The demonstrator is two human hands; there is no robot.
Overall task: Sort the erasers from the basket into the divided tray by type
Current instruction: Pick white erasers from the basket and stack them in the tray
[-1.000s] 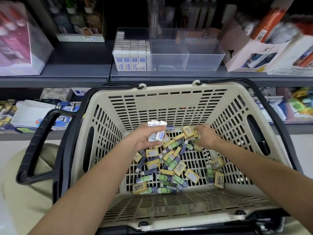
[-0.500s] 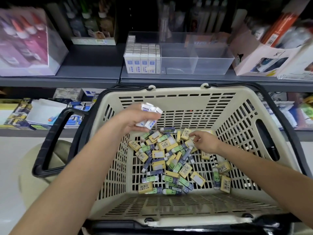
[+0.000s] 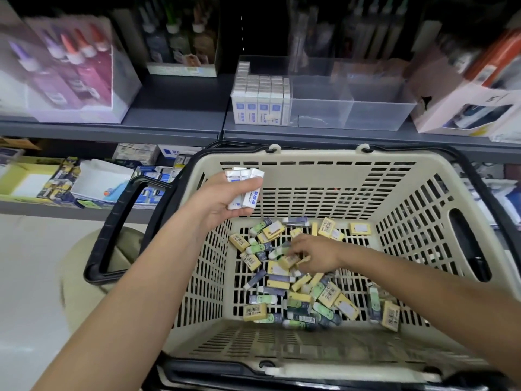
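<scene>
A beige slotted basket holds several loose erasers in yellow, green and dark blue sleeves. My left hand is raised above the basket's left wall and grips a small stack of white erasers with blue print. My right hand is down among the pile, fingers curled on erasers; whether it holds one I cannot tell. On the shelf behind stands the clear divided tray. Its left compartment is packed with white erasers; the other two compartments look bare.
The basket's black handle hangs out on the left. Shelf boxes flank the tray: a pink glue-bottle box to the left, a white carton to the right. A lower shelf holds stationery packs.
My left hand has risen out of the basket with the white erasers, up and to the left. My right hand has slid down and left into the middle of the pile.
</scene>
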